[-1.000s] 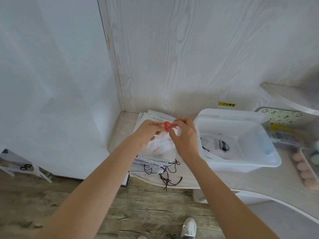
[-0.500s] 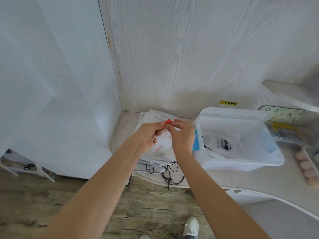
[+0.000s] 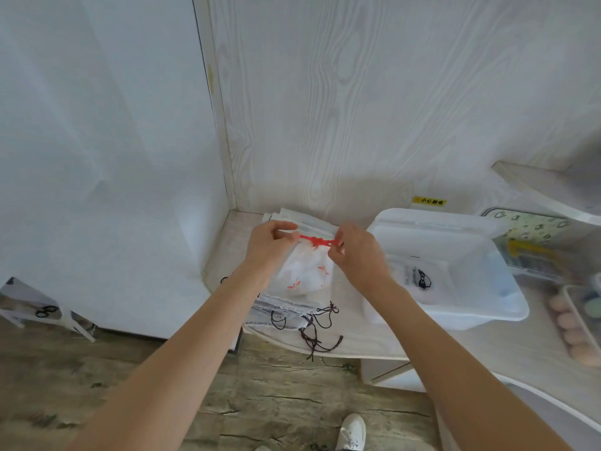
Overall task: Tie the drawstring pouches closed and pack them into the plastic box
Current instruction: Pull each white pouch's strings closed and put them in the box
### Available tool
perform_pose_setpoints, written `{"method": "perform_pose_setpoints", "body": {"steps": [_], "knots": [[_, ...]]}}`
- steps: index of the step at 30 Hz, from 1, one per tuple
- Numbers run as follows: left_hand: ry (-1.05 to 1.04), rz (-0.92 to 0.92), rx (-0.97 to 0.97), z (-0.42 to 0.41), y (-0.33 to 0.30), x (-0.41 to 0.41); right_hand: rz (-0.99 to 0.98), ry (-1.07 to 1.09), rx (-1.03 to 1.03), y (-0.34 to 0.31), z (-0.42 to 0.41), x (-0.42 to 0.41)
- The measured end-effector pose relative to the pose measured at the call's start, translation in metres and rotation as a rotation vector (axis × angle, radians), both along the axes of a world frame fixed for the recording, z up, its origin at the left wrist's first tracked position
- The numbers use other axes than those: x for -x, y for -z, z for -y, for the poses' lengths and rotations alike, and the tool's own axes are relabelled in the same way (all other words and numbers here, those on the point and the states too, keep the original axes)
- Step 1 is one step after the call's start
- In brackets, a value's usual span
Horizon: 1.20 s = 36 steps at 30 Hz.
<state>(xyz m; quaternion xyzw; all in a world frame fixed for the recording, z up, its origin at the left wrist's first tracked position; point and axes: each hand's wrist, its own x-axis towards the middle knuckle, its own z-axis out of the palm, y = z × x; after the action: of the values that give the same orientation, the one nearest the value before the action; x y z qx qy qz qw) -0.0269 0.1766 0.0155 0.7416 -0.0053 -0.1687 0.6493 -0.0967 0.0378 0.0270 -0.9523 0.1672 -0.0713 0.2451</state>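
Two hands pinching a pouch's red drawstring over the counter

The pale counter carries a clear plastic box with a printed pouch lying inside; beside it, a stack of pouches trails dark cords. Above that stack hangs a white pouch, its red drawstring stretched taut between the left hand and right hand, each pinching one end.

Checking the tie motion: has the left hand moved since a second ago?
Yes. The left hand has pulled left, away from the plastic box, drawing the red drawstring taut against the right hand.
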Motion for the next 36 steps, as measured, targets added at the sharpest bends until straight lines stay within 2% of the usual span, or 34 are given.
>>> {"method": "perform_pose_setpoints", "body": {"steps": [2,6,13,15,17,19,22,25,27,30,32,34,36], "knots": [[-0.024,0.01,-0.026,-0.001,0.001,-0.001,-0.064,-0.045,0.172,0.001,0.004,0.002],[-0.014,0.09,-0.11,-0.001,0.006,0.0,-0.075,-0.051,0.22,0.002,0.009,0.002],[0.487,0.327,-0.597,0.008,0.003,0.008,0.087,-0.016,-0.316,0.006,0.014,0.005],[0.515,0.494,-0.742,0.017,0.005,0.008,0.103,-0.037,-0.389,0.003,0.011,0.004],[0.471,0.586,-0.751,0.023,0.0,0.003,0.14,-0.024,-0.477,0.001,0.012,0.003],[0.414,0.613,-0.721,0.027,-0.009,-0.001,0.191,0.033,-0.598,0.004,0.017,0.003],[0.247,0.616,-0.552,0.034,-0.03,0.0,0.161,0.153,-0.653,0.009,0.035,0.002],[0.162,0.579,-0.389,0.046,-0.054,0.005,0.062,0.304,-0.975,0.009,0.051,0.008],[0.142,0.541,-0.301,0.059,-0.07,0.012,0.018,0.313,-1.162,0.012,0.063,0.012],[0.112,0.391,-0.088,0.084,-0.083,0.015,0.06,0.219,-1.364,0.011,0.085,0.017],[0.082,0.261,0.019,0.102,-0.087,0.019,0.118,0.238,-1.513,0.006,0.101,0.022],[0.073,0.2,0.045,0.128,-0.085,0.026,0.17,0.332,-1.504,0.003,0.128,0.033],[0.03,0.18,0.058,0.138,-0.078,0.027,0.189,0.42,-1.392,0.001,0.141,0.04]]}}
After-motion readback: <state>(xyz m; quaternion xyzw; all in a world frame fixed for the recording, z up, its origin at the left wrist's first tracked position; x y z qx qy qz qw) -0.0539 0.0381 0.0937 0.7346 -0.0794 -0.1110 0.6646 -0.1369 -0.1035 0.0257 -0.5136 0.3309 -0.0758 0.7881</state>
